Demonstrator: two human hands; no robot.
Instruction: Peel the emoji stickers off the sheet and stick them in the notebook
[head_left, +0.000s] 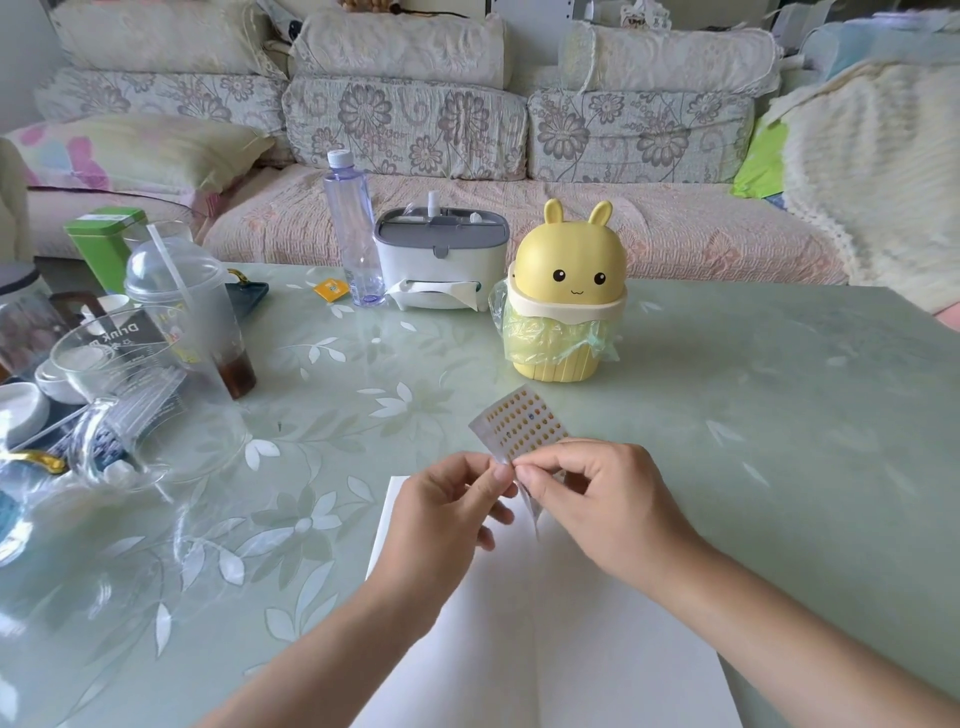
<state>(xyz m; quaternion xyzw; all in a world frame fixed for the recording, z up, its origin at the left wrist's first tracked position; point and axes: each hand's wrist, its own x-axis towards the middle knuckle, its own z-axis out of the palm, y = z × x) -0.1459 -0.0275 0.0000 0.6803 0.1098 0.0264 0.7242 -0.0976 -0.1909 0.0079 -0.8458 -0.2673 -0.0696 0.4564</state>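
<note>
Hidden: the lower edge of the sheet (522, 423) is covered by fingertips. The stickers are rows of tiny yellow dots, too small to tell apart. Whether one is lifted cannot be told.
Strip: a pale, thin strip hangs below the pinch, between the hands. What it is stays unclear.
Cut off: the near edge of the notebook (545, 623) runs out of the bottom of the picture, and both forearms cross its pages.
Left hand (447, 514): thumb and forefinger pinch the sheet's near edge, the other fingers curled under.
Right hand (602, 499): its fingertips pinch the same edge, touching the left hand's.
Sheet: held up, tilted, above the far end of the open notebook.
Notebook: open flat on the table (727, 415), the pages white where they show.
Bin (566, 312): yellow with rabbit ears, lid down, lined with a pale green bag. Its contents are hidden.
Cup (192, 312): clear, dome lid, straw, a little dark drink at the bottom.
Bottle (353, 223): clear, capped, seemingly almost empty.
Tissue box (441, 254): a tissue pokes from the front slot. Small items in its top tray are hard to make out.
Left clutter: a glass jug (119, 364), a green tin (106, 239), white dishes and clear wrappers, partly blurred.
Table: pale green with a white leaf pattern, glossy.
Room: a floral sofa (467, 130) with cushions stands behind the table.
</note>
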